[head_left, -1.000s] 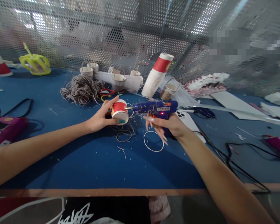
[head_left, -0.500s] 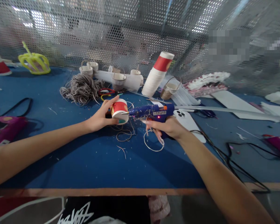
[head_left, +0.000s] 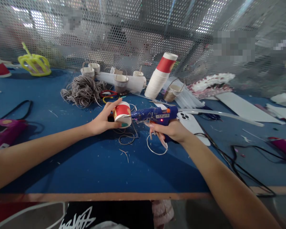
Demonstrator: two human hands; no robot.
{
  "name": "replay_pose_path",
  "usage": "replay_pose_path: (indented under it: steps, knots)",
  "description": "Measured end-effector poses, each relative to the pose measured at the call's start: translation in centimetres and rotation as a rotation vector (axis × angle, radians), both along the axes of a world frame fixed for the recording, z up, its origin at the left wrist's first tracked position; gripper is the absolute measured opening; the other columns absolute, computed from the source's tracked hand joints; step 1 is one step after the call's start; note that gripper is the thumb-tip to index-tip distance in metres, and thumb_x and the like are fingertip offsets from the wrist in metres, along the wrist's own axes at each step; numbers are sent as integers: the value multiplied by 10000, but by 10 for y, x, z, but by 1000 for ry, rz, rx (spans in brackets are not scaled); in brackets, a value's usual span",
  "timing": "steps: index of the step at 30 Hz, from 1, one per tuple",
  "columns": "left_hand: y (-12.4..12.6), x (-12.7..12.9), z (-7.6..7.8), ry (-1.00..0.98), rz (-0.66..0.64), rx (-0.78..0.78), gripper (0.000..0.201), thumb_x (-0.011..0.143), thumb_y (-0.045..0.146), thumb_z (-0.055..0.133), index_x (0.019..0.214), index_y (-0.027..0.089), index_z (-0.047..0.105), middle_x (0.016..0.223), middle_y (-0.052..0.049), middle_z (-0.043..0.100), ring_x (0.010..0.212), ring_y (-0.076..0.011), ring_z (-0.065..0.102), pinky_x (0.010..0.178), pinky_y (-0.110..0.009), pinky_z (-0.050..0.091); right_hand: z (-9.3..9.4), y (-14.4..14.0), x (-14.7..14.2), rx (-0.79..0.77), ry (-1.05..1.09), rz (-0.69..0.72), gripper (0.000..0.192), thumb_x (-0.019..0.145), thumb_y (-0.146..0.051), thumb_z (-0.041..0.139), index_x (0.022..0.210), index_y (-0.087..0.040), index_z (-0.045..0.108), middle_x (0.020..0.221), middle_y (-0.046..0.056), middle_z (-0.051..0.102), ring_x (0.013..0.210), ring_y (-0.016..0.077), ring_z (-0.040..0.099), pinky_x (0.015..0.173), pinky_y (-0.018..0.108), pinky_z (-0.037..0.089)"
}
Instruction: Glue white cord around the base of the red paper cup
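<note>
My left hand (head_left: 102,121) grips a short red-and-white paper cup (head_left: 121,113), tipped on its side just above the blue table (head_left: 90,165). My right hand (head_left: 172,129) is wrapped around the handle of a blue hot glue gun (head_left: 154,114) with a red light lit. Its nozzle touches the cup's right side. A long clear glue stick (head_left: 224,114) trails out of the gun's back toward the right. Under the hands lie grey cord pieces (head_left: 126,135) and a white ring (head_left: 157,144).
A tangle of grey cord (head_left: 82,90), small cord-wrapped cups (head_left: 121,82), a leaning stack of paper cups (head_left: 160,76) and a white phone (head_left: 193,125) sit behind. Purple glue guns (head_left: 7,130) lie far left and far right (head_left: 284,146). Black cables (head_left: 235,165) cross the right side.
The glue gun has dropped lower and moved left, bringing its nozzle from just beside the cup onto the cup's side. My left hand and the cup stayed put.
</note>
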State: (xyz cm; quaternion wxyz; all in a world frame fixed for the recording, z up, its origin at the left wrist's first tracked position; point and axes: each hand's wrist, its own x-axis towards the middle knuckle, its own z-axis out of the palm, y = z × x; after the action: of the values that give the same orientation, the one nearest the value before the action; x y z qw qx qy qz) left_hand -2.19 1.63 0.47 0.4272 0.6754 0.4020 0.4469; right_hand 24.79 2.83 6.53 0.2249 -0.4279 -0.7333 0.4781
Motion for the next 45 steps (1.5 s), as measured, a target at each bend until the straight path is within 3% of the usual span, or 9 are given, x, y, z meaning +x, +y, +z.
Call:
replay_pose_path:
  steps: [15,30,45]
  knots:
    - [0,0,0,30,-3,6,947,671,270,799,1499,340,343,1378,-82,362,1311,-367,400,1167,-635,247,5,-2,-2,-31,-93,-62,334,697,-453,748,524,-203,609,341,-25,498,348,122,485,418,288,470]
    - [1,-1,-1,20,-9,37,908,666,265,804,1470,356,391,1317,-67,403,1281,-354,417,1164,-629,237,3,-1,0,-10,-52,-46,277,722,-403,733,578,-207,600,348,-49,488,331,108,460,390,265,470]
    - [1,0,-2,3,-13,20,924,659,270,810,1473,354,381,1368,-74,378,1280,-351,431,1149,-613,283,2,0,2,-9,-88,-53,321,710,-402,710,499,-208,567,338,-31,496,344,115,494,447,278,489]
